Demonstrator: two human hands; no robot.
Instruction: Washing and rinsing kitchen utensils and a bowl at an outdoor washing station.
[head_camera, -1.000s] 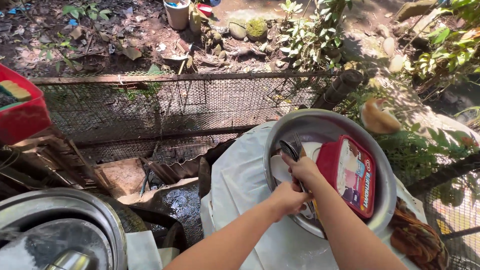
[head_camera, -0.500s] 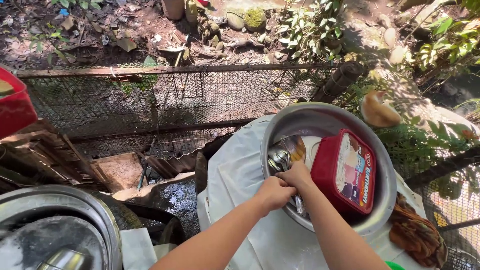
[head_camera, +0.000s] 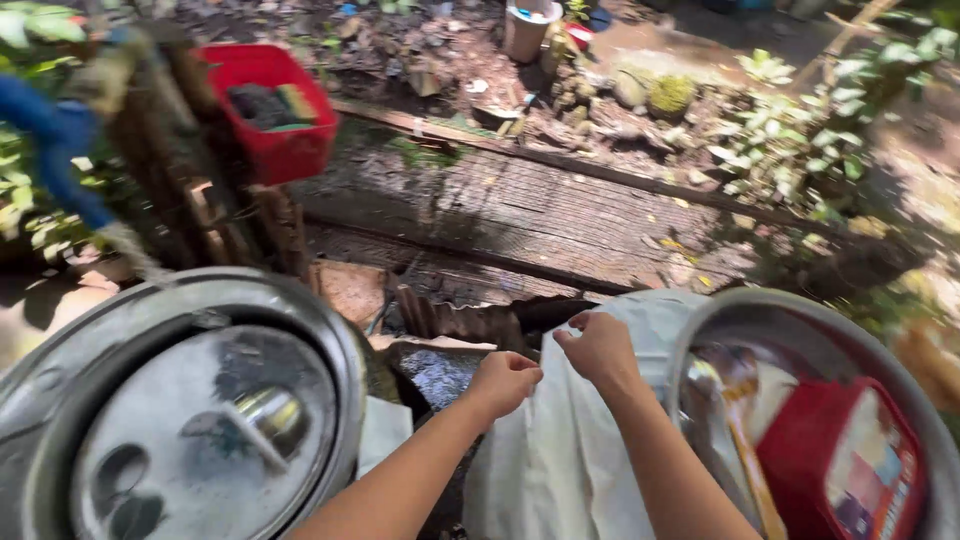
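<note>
My left hand (head_camera: 503, 381) is closed in a fist at the left edge of a white plastic sheet (head_camera: 560, 450) that covers a stand. My right hand (head_camera: 598, 347) is closed over the sheet's top edge, beside a large metal basin (head_camera: 700, 330). Whether either hand pinches the sheet is not clear. In the basin lie a red container (head_camera: 840, 470) with a printed label, metal utensils and an orange-handled tool (head_camera: 745, 410).
A second large metal basin (head_camera: 60, 350) with a lid and knob (head_camera: 265, 415) sits at lower left. A red crate (head_camera: 270, 110) rests on wooden posts at upper left. A wire mesh fence (head_camera: 540, 215) runs ahead; beyond are dirt, plants and a white bucket (head_camera: 530, 25).
Both hands have come out of the right basin and moved left to the white sheet's edge. My view has swung left, bringing the left basin and red crate into sight.
</note>
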